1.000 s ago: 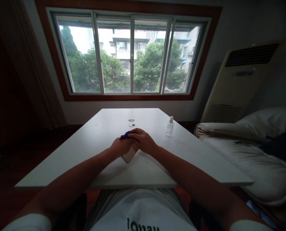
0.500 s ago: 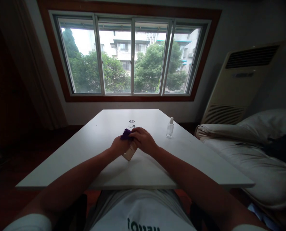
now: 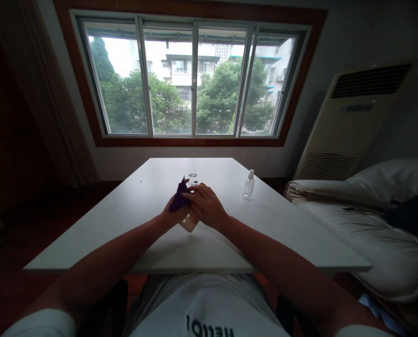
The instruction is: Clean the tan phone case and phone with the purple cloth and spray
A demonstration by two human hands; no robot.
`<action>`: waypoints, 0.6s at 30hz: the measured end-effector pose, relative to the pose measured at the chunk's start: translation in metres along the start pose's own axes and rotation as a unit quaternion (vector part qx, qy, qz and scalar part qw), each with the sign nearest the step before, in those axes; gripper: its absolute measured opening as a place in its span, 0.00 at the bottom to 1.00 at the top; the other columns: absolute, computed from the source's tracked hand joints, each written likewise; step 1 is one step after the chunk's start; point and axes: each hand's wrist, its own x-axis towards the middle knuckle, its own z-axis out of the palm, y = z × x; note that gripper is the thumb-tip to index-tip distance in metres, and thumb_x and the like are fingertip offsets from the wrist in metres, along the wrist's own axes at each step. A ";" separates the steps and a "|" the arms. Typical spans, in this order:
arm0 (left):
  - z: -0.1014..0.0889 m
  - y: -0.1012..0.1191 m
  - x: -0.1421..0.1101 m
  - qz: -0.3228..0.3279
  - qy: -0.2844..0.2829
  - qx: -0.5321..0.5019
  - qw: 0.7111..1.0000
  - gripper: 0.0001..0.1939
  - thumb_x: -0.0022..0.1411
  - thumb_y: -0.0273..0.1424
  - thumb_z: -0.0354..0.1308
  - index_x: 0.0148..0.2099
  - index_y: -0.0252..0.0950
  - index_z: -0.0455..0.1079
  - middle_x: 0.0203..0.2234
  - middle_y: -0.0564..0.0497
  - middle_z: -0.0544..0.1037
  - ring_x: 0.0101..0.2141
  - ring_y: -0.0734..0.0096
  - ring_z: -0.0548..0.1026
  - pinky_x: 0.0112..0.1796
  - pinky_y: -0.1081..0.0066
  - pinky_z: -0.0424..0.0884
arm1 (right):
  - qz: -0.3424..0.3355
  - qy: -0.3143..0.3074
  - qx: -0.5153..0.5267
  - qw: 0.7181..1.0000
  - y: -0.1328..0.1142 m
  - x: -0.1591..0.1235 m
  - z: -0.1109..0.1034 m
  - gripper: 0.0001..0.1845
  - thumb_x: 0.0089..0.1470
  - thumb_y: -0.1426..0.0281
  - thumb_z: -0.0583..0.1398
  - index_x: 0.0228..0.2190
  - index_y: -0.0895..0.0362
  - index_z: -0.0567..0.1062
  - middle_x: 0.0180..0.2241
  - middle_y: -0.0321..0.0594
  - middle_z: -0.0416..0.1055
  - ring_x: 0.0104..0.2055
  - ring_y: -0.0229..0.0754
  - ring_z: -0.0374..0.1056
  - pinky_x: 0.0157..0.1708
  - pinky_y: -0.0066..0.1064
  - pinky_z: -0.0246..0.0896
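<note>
My left hand (image 3: 169, 213) is closed round a tan, see-through phone case (image 3: 190, 224), held tilted over the table. The lower end of the case sticks out below my hands, with small pale spots on it; the rest is covered. My right hand (image 3: 207, 203) pinches a dark purple cloth (image 3: 178, 200) and lies across the case. The cloth drapes over my left hand, with one corner pointing up. Just beyond my fingers, small round dark-marked pieces (image 3: 192, 175) lie on the table.
A clear spray bottle (image 3: 249, 186) stands upright on the white table (image 3: 100, 229), right of my hands. Beyond the table is a wide window (image 3: 191, 79). A pale sofa (image 3: 363, 224) is at the right, with a floor-standing air conditioner (image 3: 349, 126) behind it.
The purple cloth has spread out and shifted down and left over my left hand, one corner now upright. My right hand has turned slightly, its fingers reaching further left.
</note>
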 end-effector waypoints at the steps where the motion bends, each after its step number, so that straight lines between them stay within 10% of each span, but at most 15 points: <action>1: -0.001 0.001 -0.001 0.017 0.002 0.008 1.000 0.32 0.61 0.24 0.55 0.67 0.39 0.57 0.49 0.46 0.76 0.47 0.67 0.77 0.49 0.67 0.73 | 0.020 0.010 -0.007 1.000 0.007 -0.001 0.000 0.21 0.60 0.74 0.57 0.54 0.50 0.74 0.53 0.45 0.68 0.55 0.51 0.63 0.55 0.49 0.60; 7: -0.010 0.001 -0.003 -0.014 -0.022 0.167 0.986 0.34 0.65 0.29 0.53 0.70 0.36 0.48 0.27 0.53 0.76 0.25 0.68 0.74 0.32 0.68 0.70 | 0.093 0.052 0.012 0.994 0.025 -0.002 0.000 0.18 0.60 0.76 0.56 0.49 0.53 0.76 0.48 0.46 0.71 0.51 0.49 0.66 0.53 0.46 0.63; 18: -0.009 0.005 -0.007 -0.001 -0.004 0.106 0.994 0.41 0.61 0.28 0.58 0.71 0.41 0.44 0.42 0.48 0.79 0.37 0.66 0.78 0.38 0.68 0.73 | 0.052 0.018 0.006 0.998 0.012 0.000 -0.005 0.15 0.58 0.74 0.62 0.47 0.51 0.78 0.46 0.44 0.72 0.51 0.50 0.66 0.54 0.47 0.60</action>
